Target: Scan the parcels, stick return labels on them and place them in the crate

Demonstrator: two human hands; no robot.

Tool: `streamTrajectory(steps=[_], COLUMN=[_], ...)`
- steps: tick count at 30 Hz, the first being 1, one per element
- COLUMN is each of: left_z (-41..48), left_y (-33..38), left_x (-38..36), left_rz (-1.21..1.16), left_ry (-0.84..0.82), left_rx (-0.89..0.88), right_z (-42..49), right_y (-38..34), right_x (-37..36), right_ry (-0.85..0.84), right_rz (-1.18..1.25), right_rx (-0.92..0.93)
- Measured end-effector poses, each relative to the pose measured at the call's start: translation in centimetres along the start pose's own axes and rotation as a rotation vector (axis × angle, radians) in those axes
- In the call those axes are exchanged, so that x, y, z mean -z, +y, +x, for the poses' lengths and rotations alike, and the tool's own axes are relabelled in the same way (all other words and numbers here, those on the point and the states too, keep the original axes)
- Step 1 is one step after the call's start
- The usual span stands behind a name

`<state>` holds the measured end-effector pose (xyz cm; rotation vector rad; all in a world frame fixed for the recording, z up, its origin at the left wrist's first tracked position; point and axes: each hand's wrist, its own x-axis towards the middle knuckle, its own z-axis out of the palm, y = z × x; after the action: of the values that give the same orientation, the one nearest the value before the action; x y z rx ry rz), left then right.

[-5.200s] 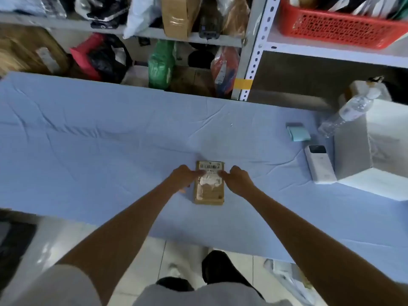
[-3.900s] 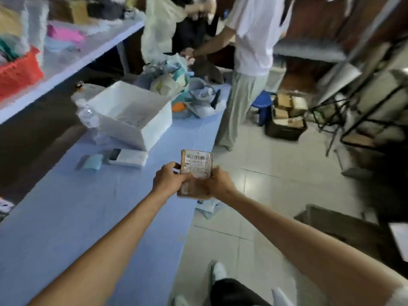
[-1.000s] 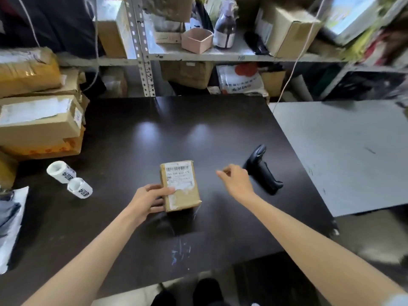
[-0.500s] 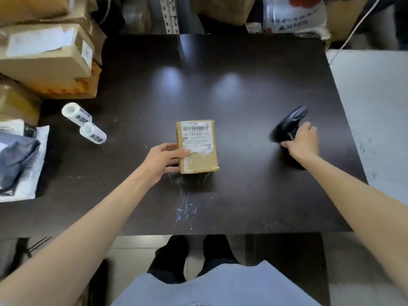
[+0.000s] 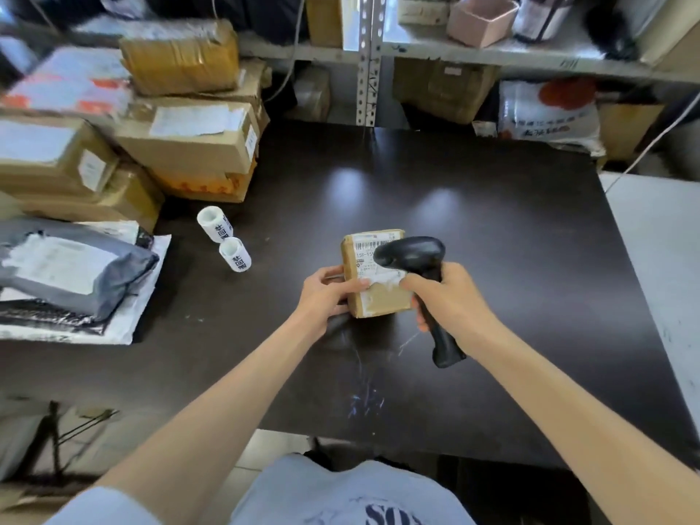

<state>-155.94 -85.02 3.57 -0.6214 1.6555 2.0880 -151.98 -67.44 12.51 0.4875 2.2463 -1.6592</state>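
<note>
Centre of frame: one parcel [image 5: 382, 302], barcode face up, against the dark table [image 5: 492, 229]. My left hand [image 5: 325, 295] grips its left edge, thumb on top. My right hand [image 5: 454, 301] is wrapped round the handle of one black scanner [image 5: 413, 253], whose head overlaps the barcode. Left of centre: two label rolls [image 5: 215, 229], near each other. Far left: one grey mailer bag [image 5: 72, 267].
</note>
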Motion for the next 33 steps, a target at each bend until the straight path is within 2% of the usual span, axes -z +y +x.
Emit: streamTrajectory(steps=[4, 22, 27, 33], left_z=[0.0, 0.9, 1.3, 2.0], left_y=[0.9, 1.4, 1.4, 2.0], left_x=[0.5, 2.4, 3.4, 3.7], left_rz=[-0.038, 0.090, 0.197, 0.468], left_ry=[0.010, -0.027, -0.055, -0.070], left_rx=[-0.025, 0.055, 0.109, 0.139], right_z=[-0.9, -0.2, 1.8, 6.4], right_y=[-1.9, -2.4, -1.4, 1.1], right_x=[-1.6, -1.3, -1.2, -0.7], right_ry=[0.016, 0.036, 0.042, 0.118], right_rz=[0.001, 0.111, 0.129, -0.053], right_rx=[0.050, -0.037, -0.084, -0.053])
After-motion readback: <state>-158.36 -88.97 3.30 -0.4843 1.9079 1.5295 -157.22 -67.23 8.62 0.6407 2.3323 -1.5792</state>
